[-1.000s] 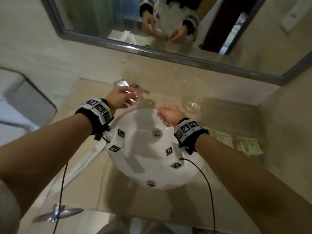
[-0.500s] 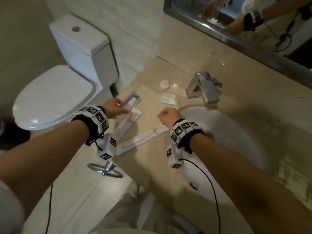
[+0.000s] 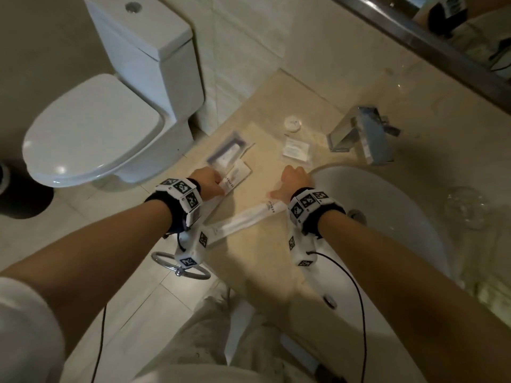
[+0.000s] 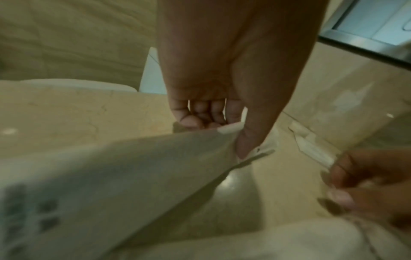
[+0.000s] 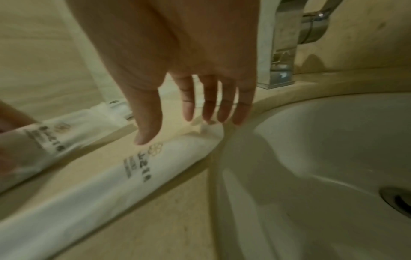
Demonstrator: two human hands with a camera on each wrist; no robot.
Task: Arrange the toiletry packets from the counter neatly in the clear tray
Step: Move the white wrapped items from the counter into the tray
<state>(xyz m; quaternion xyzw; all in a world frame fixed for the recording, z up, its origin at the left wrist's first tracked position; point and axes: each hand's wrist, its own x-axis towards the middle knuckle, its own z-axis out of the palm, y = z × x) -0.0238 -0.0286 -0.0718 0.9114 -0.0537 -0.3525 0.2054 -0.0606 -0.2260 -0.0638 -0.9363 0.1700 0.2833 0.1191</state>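
From the head view, my left hand pinches a white packet on the counter, near the clear tray. The left wrist view shows thumb and fingers gripping it. In the right wrist view, my right hand hangs spread above a long packet beside the sink.

Head view: high, steeply down over both forearms onto the beige counter, toilet at upper left, basin at right, mirror edge top right.

Left wrist view: close under the left hand, looking along the fingers, low over the counter; blurred packet fills the foreground.

Right wrist view: close under the right hand, facing the faucet and basin rim.

Shared: the long white packet, counter, each other's hand.
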